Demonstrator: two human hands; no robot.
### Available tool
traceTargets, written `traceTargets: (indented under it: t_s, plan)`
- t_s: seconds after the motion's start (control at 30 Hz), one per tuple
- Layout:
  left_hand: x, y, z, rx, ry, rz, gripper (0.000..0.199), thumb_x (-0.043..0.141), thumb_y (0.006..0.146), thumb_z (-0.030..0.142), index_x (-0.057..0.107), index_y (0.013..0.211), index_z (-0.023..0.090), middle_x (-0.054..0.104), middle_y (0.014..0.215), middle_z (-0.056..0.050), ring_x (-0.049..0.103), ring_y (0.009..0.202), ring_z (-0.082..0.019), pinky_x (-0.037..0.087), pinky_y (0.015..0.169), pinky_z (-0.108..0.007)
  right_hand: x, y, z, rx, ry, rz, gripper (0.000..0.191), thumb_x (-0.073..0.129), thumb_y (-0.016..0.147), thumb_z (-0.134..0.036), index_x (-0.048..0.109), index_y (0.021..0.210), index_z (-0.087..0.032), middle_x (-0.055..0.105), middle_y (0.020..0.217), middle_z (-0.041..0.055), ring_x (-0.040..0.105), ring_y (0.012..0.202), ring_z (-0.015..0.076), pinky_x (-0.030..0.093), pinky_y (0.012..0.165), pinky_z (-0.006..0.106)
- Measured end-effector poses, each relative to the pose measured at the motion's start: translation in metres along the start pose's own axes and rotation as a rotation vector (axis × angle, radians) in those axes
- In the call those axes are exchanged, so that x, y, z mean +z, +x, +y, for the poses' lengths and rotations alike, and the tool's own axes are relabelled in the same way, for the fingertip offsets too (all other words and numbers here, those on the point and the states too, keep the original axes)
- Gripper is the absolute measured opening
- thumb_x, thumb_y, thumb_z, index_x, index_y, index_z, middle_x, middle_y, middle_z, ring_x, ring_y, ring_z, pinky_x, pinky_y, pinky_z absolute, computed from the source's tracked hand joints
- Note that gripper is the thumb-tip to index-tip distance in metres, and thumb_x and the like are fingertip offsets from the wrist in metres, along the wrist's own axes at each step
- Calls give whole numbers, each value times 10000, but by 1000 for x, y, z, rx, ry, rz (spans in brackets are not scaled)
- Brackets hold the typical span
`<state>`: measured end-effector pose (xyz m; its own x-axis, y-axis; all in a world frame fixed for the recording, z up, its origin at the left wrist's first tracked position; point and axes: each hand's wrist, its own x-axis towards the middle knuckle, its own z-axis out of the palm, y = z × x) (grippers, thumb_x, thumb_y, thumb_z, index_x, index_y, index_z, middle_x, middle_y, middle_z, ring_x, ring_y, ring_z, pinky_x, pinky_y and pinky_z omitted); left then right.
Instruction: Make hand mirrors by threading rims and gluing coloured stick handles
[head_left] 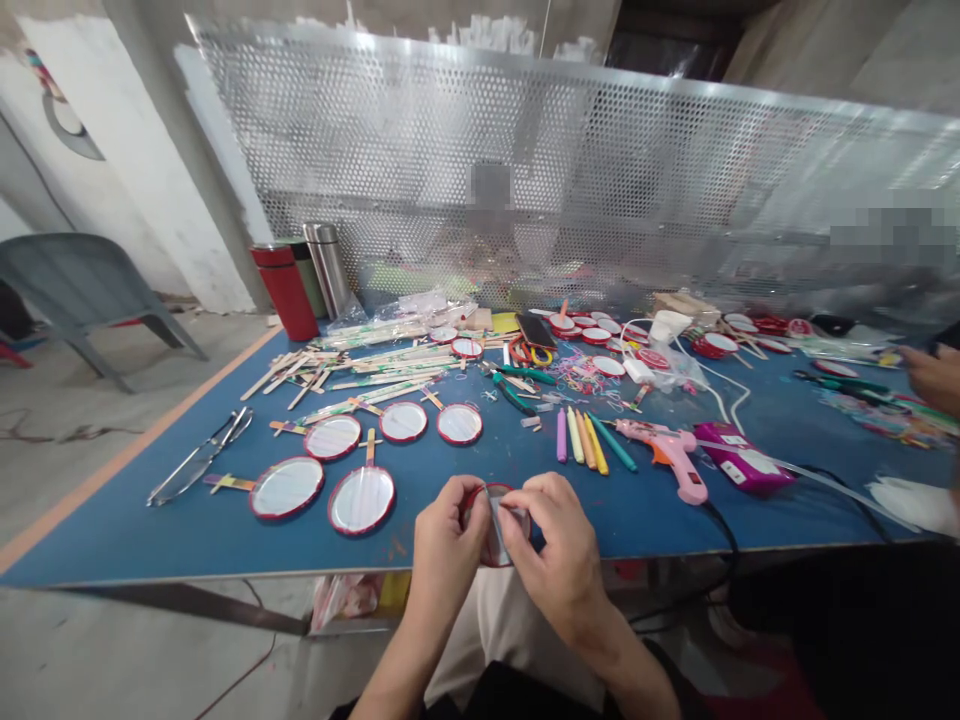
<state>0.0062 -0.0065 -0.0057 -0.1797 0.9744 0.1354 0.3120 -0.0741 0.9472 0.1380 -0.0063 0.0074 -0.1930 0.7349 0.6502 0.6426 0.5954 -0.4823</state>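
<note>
Mirror point(495, 525): small, round, red-rimmed; we hold it tilted between our hands, over the table's near edge, its face partly hidden by our fingers.
Left hand point(450, 540): curled and closed, gripping the rim from the left.
Right hand point(559, 550): closed to a pinch, thumb and fingers on the mirror's face, holding a pale strip point(501, 520); we cannot tell what the strip is.
Table point(150, 530): blue, with an orange edge, just beyond our hands.
Left of us: five stick-handled mirrors point(361, 500) lying flat, with loose craft sticks point(375, 375) behind them.
Ahead: coloured sticks point(581, 440), green pliers point(517, 385) and a phone point(535, 330).
Right of us: a pink glue gun point(671, 455), its cord hanging over the edge.
Far right: another person's hand point(934, 378), well apart from ours.
Far side: a steel flask point(328, 268), a red flask point(285, 292) and a perforated metal screen point(487, 120).
</note>
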Motion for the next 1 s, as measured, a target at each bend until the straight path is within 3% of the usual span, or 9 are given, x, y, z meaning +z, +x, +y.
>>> traceTargets:
  t_s: [0.17, 0.3, 0.4, 0.6, 1.0]
  plan:
    - [1, 0, -1, 21, 39, -26, 176, 498, 852, 296, 646, 857, 201, 680, 715, 4, 588, 628, -148, 443, 615, -233, 1, 9, 3, 25, -80, -113, 97, 564, 843, -151, 630, 779, -182, 576, 765, 45, 514, 758, 191, 401, 687, 311]
    - [-3, 5, -3, 89, 9, -120, 215, 472, 872, 313, 658, 888, 207, 716, 796, -13, 646, 718, -168, 475, 675, -248, 0, 18, 3, 170, -84, -261, 69, 626, 780, -128, 633, 738, -183, 593, 757, 24, 548, 742, 172, 402, 679, 280]
    - [-6, 7, -6, 119, 40, -154, 246, 454, 881, 336, 656, 918, 201, 726, 839, -27, 659, 737, -172, 482, 673, -251, 1, 23, 1, 293, -75, -301, 91, 629, 767, -119, 623, 702, -183, 591, 729, 3, 555, 690, 145, 388, 649, 255]
    - [-6, 8, -10, 150, 130, -153, 242, 439, 890, 333, 646, 896, 206, 721, 795, -17, 654, 702, -163, 476, 635, -237, 7, 25, -1, 341, -16, -210, 176, 558, 809, -133, 537, 642, -184, 548, 695, -11, 531, 648, 121, 363, 608, 224]
    - [-4, 5, -2, 177, 176, -123, 252, 445, 859, 332, 663, 868, 208, 726, 757, -12, 649, 633, -152, 474, 582, -220, 20, 23, 6, 382, 79, 31, 166, 472, 742, -128, 408, 612, -210, 461, 649, -28, 465, 584, 118, 348, 572, 224]
